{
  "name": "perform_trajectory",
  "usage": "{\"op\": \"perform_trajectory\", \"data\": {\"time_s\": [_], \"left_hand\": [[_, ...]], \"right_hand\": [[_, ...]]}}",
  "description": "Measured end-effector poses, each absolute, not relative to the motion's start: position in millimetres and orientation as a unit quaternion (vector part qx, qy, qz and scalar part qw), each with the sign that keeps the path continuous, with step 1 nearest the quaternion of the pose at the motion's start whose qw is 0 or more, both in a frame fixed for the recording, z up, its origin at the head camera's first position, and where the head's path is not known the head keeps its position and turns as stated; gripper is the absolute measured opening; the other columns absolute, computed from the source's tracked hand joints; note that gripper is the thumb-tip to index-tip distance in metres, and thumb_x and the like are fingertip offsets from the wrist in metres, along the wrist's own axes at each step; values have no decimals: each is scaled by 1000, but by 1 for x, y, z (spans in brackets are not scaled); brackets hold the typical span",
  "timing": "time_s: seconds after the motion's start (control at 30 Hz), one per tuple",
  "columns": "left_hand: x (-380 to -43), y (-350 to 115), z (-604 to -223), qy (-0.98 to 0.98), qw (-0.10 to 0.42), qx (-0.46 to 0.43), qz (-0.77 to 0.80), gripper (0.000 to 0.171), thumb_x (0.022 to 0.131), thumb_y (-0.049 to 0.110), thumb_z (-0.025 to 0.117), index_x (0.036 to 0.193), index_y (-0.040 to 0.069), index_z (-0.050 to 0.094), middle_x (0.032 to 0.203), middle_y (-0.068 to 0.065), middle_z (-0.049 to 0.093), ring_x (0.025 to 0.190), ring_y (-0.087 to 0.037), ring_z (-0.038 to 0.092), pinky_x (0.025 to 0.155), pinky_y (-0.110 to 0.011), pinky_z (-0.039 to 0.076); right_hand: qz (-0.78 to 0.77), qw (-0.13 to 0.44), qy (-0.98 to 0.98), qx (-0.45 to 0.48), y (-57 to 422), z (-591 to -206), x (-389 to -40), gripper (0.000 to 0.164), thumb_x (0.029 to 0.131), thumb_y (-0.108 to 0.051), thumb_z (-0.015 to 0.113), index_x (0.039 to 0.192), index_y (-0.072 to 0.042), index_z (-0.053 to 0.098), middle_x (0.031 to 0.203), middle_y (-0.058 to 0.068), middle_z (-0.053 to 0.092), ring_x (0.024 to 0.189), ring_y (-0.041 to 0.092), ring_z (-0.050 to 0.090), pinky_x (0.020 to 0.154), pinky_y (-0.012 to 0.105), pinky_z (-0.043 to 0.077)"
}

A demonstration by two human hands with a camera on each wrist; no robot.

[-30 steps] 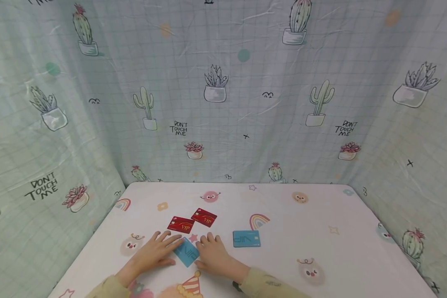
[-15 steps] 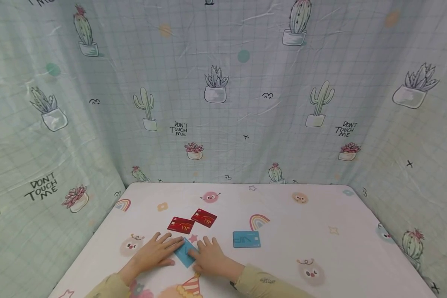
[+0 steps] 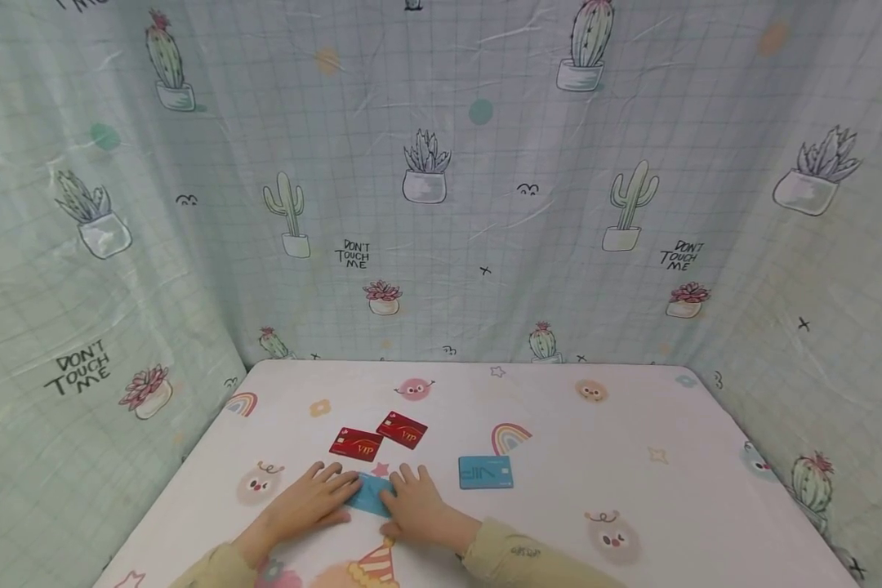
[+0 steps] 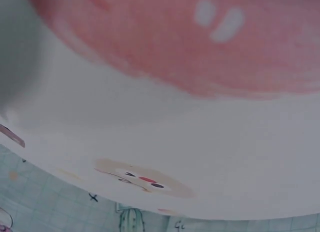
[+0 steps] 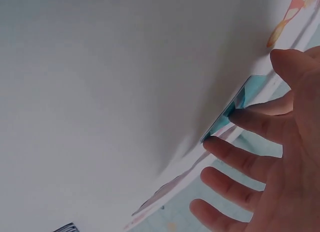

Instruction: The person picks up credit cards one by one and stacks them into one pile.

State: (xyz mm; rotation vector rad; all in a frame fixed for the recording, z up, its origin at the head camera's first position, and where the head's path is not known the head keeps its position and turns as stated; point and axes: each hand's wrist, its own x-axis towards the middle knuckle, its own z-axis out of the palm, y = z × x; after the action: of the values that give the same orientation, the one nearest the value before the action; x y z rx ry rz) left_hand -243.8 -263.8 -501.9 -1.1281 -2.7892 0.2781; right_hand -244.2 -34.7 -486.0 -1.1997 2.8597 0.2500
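Note:
A blue VIP card lies flat on the table between my two hands. My left hand rests palm down at its left end, with fingertips over that edge. At the card's right end is my right hand. In the right wrist view, fingertips of the right hand touch the blue card, while the thumb stays apart from it. The fingers there are spread and lightly bent, not wrapped round the card. My left hand does not show clearly in the left wrist view.
Two red VIP cards lie just beyond the hands, corners close together. Another blue card lies to the right of my right hand. The white patterned table is backed by a cactus-print curtain on three sides.
The blue card between my hands has turned from a steep diagonal to lie nearly lengthwise across. My right hand first reached its fingers onto it, shifting slightly left. The left hand barely moved.

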Motion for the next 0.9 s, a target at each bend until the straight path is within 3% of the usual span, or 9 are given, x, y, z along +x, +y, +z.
{"op": "perform_trajectory", "data": {"time_s": [0.23, 0.5, 0.9], "left_hand": [[-253, -251, -498, -904, 81, -396, 138, 58, 88, 55, 35, 127, 15, 49, 121, -2, 55, 113, -22, 49, 95, -44, 41], [-258, -250, -499, -922, 32, -362, 135, 70, 84, 63, 30, 132, 14, 42, 132, -5, 48, 123, -27, 43, 99, -48, 36], [-265, -253, -505, -920, 33, -369, 128, 72, 82, 65, 26, 130, 16, 45, 129, -5, 50, 120, -27, 45, 97, -49, 38]], "right_hand": [[109, -16, 920, -376, -35, -489, -252, 60, 81, -61, 46, 126, -22, 47, 126, -3, 49, 117, 16, 42, 97, 37, 39], [129, -33, 925, -356, -36, -493, -260, 67, 75, -67, 48, 124, -22, 48, 125, -4, 50, 115, 15, 43, 96, 34, 41], [112, -47, 925, -359, -38, -495, -264, 71, 70, -69, 50, 122, -22, 49, 122, -4, 52, 111, 14, 45, 93, 33, 42]]}}
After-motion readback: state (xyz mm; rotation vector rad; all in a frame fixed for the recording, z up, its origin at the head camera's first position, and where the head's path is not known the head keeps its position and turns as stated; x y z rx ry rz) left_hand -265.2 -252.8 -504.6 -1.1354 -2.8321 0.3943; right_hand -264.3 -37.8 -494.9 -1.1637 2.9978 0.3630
